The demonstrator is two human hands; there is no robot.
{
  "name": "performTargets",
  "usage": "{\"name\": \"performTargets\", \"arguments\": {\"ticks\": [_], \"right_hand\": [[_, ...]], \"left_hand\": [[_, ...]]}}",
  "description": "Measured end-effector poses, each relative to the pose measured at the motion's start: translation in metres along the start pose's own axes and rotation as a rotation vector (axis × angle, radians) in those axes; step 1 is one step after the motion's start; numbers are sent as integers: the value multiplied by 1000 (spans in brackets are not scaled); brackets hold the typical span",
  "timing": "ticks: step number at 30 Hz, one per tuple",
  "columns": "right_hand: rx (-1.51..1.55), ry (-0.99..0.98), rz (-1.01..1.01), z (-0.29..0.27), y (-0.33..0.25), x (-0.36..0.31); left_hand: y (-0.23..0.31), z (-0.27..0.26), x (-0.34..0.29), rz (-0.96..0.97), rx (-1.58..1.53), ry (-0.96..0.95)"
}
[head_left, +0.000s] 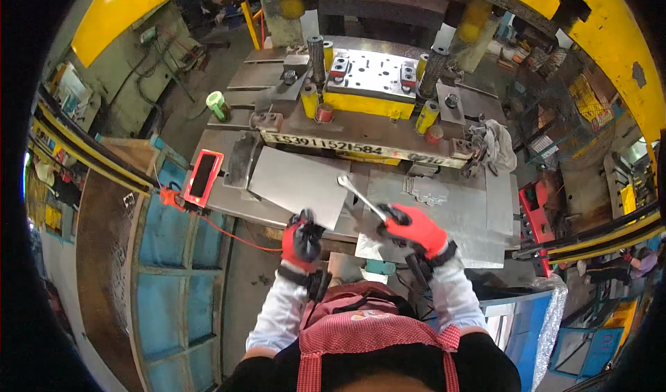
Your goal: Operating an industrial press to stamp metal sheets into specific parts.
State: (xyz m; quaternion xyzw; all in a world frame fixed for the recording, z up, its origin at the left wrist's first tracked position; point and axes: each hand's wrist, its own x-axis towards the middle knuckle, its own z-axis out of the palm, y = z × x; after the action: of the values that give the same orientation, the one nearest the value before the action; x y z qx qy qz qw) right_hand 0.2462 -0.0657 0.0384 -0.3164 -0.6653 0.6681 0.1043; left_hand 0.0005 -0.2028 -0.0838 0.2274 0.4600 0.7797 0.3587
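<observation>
In my right hand (416,229), gloved in red and black, is a silver wrench (362,196), its ring-like end pointing away to the upper left. That end lies over or just beside the right edge of a flat grey metal sheet (298,182). My left hand (302,241), in a matching glove, is closed at the sheet's near edge, fingers curled and seemingly pinching it. Right of the sheet, more flat metal (458,225) covers the press bed, with small thin cut pieces (424,191) on it.
Beyond the sheet stands a die set (371,104) with yellow guide posts. A grey rag (492,147) lies at its right. On the left are a red-framed phone-like device (203,177), a green bottle (217,106) and a blue metal frame (163,236). Yellow-black bars flank both sides.
</observation>
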Motion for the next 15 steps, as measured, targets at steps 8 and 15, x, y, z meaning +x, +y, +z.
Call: {"name": "performTargets", "arguments": {"ticks": [8,15], "right_hand": [[331,120,-42,3,11,-76],[408,288,-130,3,-29,-45]], "left_hand": [[95,104,33,110,368,-315],[71,144,179,708,470,-758]]}}
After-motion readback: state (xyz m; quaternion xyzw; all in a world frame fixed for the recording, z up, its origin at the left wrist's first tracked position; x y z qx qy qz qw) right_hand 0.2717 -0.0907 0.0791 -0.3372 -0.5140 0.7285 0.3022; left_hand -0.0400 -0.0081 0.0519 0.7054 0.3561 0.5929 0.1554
